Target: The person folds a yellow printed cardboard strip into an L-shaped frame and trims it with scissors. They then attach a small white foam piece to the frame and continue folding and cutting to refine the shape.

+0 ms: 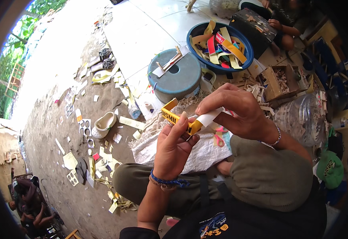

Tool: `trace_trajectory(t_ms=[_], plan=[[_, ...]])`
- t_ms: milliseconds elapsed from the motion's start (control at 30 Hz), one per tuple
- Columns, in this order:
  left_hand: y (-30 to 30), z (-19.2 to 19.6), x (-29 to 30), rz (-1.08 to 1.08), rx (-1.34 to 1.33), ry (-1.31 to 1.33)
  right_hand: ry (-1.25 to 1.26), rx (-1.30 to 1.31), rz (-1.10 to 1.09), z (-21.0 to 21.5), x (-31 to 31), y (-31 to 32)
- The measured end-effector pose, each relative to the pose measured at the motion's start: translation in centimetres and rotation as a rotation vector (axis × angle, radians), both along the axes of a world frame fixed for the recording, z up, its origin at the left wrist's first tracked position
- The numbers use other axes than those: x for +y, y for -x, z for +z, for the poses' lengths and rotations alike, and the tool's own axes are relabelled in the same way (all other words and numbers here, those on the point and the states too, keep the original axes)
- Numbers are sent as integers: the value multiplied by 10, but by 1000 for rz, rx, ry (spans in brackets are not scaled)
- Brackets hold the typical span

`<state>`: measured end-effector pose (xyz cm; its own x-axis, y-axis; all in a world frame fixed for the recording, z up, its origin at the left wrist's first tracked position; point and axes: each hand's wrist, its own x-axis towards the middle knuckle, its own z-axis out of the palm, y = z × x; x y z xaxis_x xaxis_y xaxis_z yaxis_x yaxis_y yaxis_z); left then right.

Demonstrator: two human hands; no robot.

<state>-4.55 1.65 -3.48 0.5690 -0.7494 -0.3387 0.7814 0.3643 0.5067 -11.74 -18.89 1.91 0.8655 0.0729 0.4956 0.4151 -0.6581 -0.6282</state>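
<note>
My left hand (174, 145) grips a small yellow cardboard piece (174, 115) with dark print, holding it up over my lap. My right hand (237, 109) pinches a white paper strip (210, 117) against the right end of that yellow piece. A white woven sack (150, 147) lies across my knees beneath both hands, with pink scraps (220, 139) on it. A blue beaded bracelet sits on my left wrist, a thin chain on my right.
A grey-blue round stool (178, 75) stands ahead with sticks on it. A blue basin (222, 46) holds coloured strips. A cardboard box (279, 81) of wood bits, a clear plastic jug (305, 117), a white clog (104, 124) and scattered scraps surround me. Another person (281, 20) sits far right.
</note>
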Motion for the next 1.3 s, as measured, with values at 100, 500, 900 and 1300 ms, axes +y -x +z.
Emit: trace_trajectory(t_ms=[100,500,900,1300], plan=[[1,-1,0,-11,1,4,-45,66,3,1,1,3],[0,-7,2,-20,-29,105,-653,342,-2,-13,13,2],[-11,1,10,-30,-336,41,-820,593,104,2,9,4],[-14,10,12,-106,-434,-89,-717,544,89,-9,7,5]])
